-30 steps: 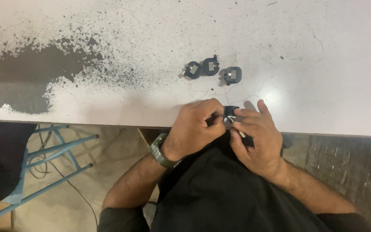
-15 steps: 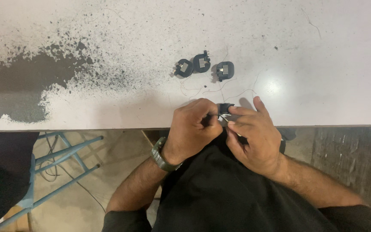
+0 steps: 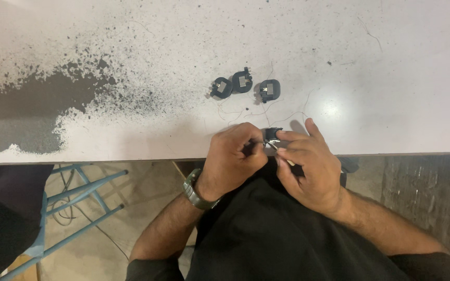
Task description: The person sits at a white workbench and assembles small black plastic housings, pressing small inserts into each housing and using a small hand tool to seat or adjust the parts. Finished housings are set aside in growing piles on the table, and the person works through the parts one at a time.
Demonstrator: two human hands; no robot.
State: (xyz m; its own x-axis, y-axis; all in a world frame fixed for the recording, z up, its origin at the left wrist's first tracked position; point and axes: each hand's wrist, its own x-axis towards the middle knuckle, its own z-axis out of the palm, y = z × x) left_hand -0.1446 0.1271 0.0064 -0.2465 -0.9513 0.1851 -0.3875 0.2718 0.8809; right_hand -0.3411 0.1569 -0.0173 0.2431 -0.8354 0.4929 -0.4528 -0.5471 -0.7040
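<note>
hands [image 3: 272, 156] unmoved, small black part [image 3: 272, 134] half-hidden

A wide white table top [image 3: 131, 47] fills the upper part of the view, and its paint is worn away to dark grey speckles and a bare patch on the left. A bright spot of light shines on it at right. Below its edge, a light blue metal frame [image 3: 87, 182] stands on a beige floor [image 3: 131, 208].
</note>
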